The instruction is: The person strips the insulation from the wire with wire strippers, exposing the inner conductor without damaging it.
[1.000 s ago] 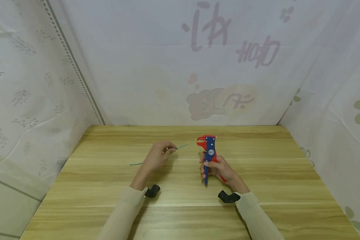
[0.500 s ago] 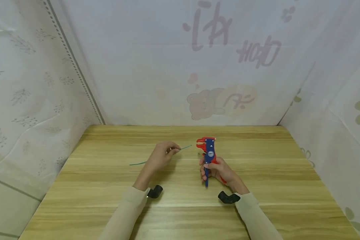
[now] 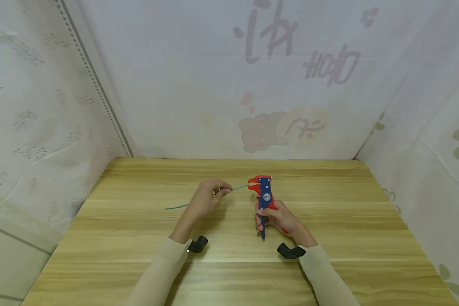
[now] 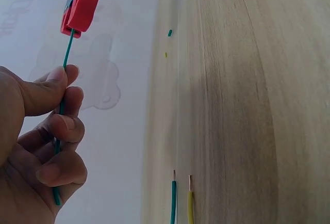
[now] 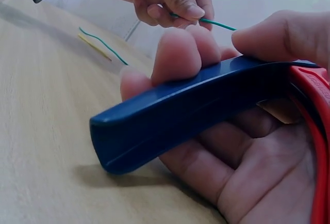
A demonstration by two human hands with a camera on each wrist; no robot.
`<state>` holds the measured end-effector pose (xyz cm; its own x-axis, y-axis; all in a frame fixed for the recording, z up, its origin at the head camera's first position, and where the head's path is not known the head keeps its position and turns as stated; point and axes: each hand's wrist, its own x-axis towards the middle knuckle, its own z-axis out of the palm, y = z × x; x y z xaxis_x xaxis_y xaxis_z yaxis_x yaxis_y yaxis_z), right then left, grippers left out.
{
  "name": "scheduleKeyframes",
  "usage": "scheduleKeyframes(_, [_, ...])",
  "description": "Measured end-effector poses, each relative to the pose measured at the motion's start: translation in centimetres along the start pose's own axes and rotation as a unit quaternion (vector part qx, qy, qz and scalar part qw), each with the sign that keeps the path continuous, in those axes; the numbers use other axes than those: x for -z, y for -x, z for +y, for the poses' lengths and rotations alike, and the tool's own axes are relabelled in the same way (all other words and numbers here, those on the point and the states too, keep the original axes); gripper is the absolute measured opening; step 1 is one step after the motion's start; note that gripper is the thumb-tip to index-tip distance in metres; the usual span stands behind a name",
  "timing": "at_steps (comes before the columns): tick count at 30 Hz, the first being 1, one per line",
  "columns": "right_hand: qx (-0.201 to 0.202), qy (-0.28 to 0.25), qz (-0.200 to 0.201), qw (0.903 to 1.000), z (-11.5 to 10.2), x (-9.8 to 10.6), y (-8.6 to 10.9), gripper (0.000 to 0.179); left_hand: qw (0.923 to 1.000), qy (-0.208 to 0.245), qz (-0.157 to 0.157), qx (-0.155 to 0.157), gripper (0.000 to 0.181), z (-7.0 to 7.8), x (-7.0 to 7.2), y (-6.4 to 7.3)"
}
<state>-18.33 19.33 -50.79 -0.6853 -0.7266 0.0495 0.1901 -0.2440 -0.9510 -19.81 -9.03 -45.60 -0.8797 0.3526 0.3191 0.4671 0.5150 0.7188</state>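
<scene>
My left hand [image 3: 210,197] pinches a thin green wire [image 4: 67,53] between thumb and fingers, its tail lying across the curled fingers. The wire's far end points right and meets the red jaws of a blue and red wire stripper [image 3: 266,191]. In the left wrist view it runs in between those jaws. My right hand [image 3: 279,214] holds the stripper upright by its handles, fingers curled round the blue handle [image 5: 175,105] and thumb over its upper part.
A green wire [image 4: 173,201] and a yellow wire [image 4: 190,206], both with bare copper ends, lie on the wooden table [image 3: 229,272]. Small green [image 4: 169,33] and yellow [image 4: 165,54] insulation bits lie near the stripper. Patterned cloth walls [image 3: 199,106] stand behind and at the sides.
My left hand has moved right, bringing the wire's end to the stripper's jaws. The stripper has shifted slightly left and down in my right hand.
</scene>
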Motion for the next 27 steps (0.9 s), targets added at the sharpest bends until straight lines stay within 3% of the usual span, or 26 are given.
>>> scheduleKeyframes(7, [-0.003,0.006,-0.006,1.0000,-0.23,-0.29,-0.07,0.011,1.0000,0.001,0.007,-0.004,0.015,0.10,0.07,-0.06])
scheduleKeyframes(14, [-0.015,0.012,-0.004,0.9998,-0.46,-0.51,-0.10,0.024,0.9995,-0.003,0.021,-0.023,0.012,0.16,0.11,-0.09])
scheduleKeyframes(27, [-0.020,0.024,-0.006,0.9995,-0.53,-0.66,-0.18,0.019,0.9986,-0.026,0.036,-0.027,0.012,0.48,-0.10,-0.10])
